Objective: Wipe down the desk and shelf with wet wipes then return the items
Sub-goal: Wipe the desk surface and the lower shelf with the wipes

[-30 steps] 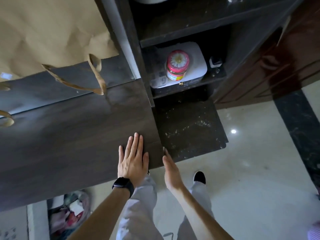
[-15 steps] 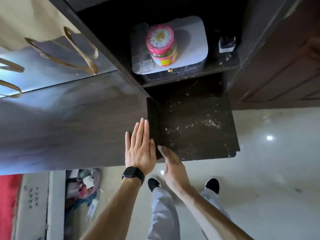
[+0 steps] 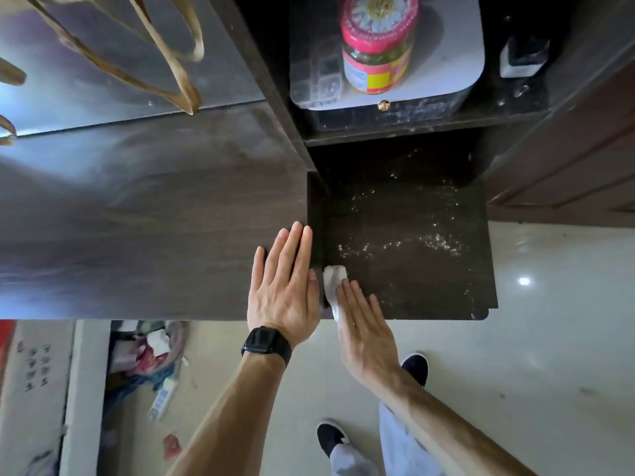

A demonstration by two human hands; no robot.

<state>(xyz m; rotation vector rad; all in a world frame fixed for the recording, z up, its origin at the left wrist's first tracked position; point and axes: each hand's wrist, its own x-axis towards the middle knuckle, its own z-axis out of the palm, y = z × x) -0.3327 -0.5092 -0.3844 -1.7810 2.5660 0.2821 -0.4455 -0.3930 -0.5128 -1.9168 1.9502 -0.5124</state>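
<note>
Half a second ago our right hand (image 3: 364, 324) stood on edge at the near left corner of the lower shelf (image 3: 412, 286) and no wipe showed. Now it lies palm down there, fingers straight and close together, pressing the wet wipe (image 3: 334, 277) onto the dark board. Our left hand (image 3: 285, 290) has stayed flat on the desk (image 3: 137, 218) at its near right corner, fingers straight and side by side, with a black watch (image 3: 266, 341) on the wrist.

The wipe sits between our two hands, just beside the left thumb and across the step that drops from the desk to the shelf. One end pokes out past the right fingertips. A narrow strip runs back along that hand's left side to the shelf's near edge, and the rest is hidden under the fingers and palm. It is white, small and bunched into a wad.

Beyond the wipe, pale specks (image 3: 429, 240) are scattered over the shelf toward its far right. Higher up, on the next shelf, a jar (image 3: 378, 46) with a red lid stands on a white box (image 3: 457, 46).
</note>
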